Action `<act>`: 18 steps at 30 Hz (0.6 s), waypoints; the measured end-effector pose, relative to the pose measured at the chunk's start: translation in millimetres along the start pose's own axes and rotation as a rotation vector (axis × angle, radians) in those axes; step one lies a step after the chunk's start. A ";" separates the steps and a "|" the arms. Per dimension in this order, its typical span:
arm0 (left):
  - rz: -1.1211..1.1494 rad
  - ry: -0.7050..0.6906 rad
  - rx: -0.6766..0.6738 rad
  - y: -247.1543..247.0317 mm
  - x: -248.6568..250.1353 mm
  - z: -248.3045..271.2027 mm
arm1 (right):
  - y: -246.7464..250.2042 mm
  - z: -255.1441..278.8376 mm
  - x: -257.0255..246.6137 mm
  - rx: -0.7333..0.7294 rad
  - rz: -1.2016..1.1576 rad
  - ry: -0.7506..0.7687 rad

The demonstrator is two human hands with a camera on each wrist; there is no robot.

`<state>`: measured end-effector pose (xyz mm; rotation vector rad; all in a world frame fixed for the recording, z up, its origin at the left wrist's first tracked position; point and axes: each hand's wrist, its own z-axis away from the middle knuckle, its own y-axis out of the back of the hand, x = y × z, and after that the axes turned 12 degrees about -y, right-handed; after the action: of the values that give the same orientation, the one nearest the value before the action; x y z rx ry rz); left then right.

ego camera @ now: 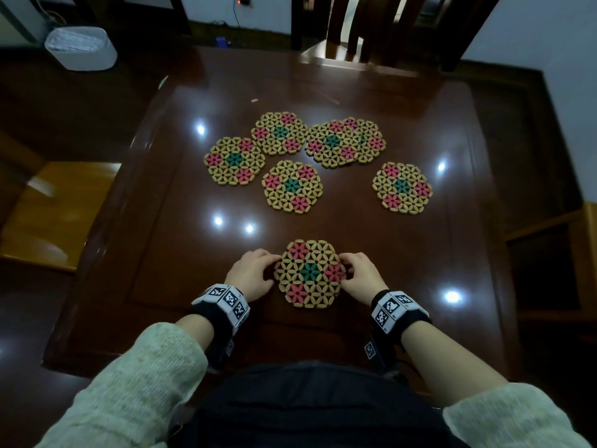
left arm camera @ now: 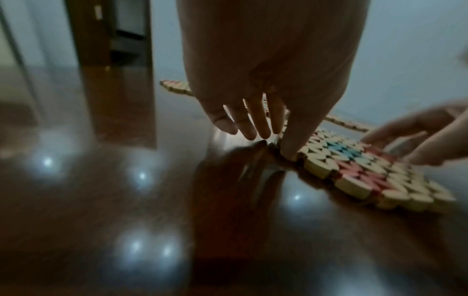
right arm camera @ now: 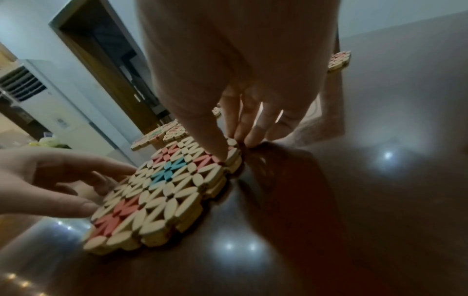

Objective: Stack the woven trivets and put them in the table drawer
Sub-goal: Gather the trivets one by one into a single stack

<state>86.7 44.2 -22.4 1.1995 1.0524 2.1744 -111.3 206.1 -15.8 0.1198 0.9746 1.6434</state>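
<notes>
Dark glossy table, six loose trivets spread at my twelve o'clock, near trivet flat before me, my left hand pinching its nine o'clock edge, my right hand pinching three o'clock

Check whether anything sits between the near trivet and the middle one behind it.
Nothing visible: only bare table lies between the near trivet, held by left hand and right hand, and the middle trivet.

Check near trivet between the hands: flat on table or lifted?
Flat: the hexagonal woven trivet lies on the dark wooden table, both hands only at its edges.
</notes>
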 end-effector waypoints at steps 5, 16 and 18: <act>0.039 0.017 0.022 -4.0 0.2 -1.0 | -1.2 0.8 6.0 -0.055 0.026 0.013; 0.130 0.049 0.016 -7.6 4.3 -4.2 | -0.7 4.1 -1.2 -0.023 0.059 -0.013; 0.128 0.052 0.009 -7.2 5.1 -4.6 | -0.7 4.9 -1.4 -0.022 0.067 -0.020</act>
<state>80.2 50.2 -27.0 1.2519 1.0331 2.3124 -107.5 207.4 -12.5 0.1552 0.9457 1.7108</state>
